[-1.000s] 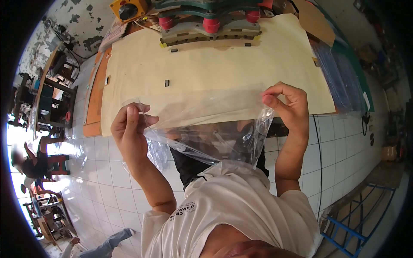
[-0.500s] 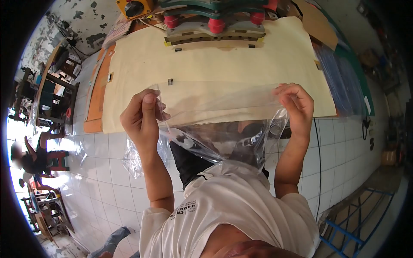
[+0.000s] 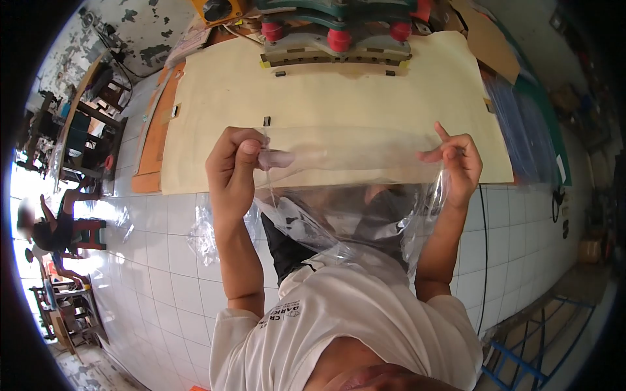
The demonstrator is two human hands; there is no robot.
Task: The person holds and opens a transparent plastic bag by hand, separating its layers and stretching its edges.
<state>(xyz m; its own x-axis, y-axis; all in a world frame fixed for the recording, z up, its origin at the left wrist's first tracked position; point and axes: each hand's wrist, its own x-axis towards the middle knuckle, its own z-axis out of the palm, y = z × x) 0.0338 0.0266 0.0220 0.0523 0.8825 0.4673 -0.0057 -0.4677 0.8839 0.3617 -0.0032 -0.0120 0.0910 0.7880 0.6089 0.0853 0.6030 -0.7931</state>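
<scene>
A clear plastic sheet (image 3: 352, 208) hangs stretched between my two hands, its top edge over the front of the cream-covered table (image 3: 339, 98) and its lower folds against my shirt. My left hand (image 3: 238, 166) pinches its left edge between thumb and fingers, with some fingers seen through the film. At the right edge, my right hand (image 3: 456, 166) holds the sheet, thumb and fingers bent round it and one finger raised. Crumpled clear plastic (image 3: 205, 231) hangs beside my left forearm.
A green machine with red knobs (image 3: 339, 40) stands at the table's far edge. Bluish plastic sheets (image 3: 521, 133) lie at the right. A blue metal frame (image 3: 535, 345) is at the lower right. A seated person (image 3: 49, 221) is far left.
Both hands have shifted to the right in view with the plastic sheet. A finger of my right hand has lifted. The person's legs at the lower left are out of view.
</scene>
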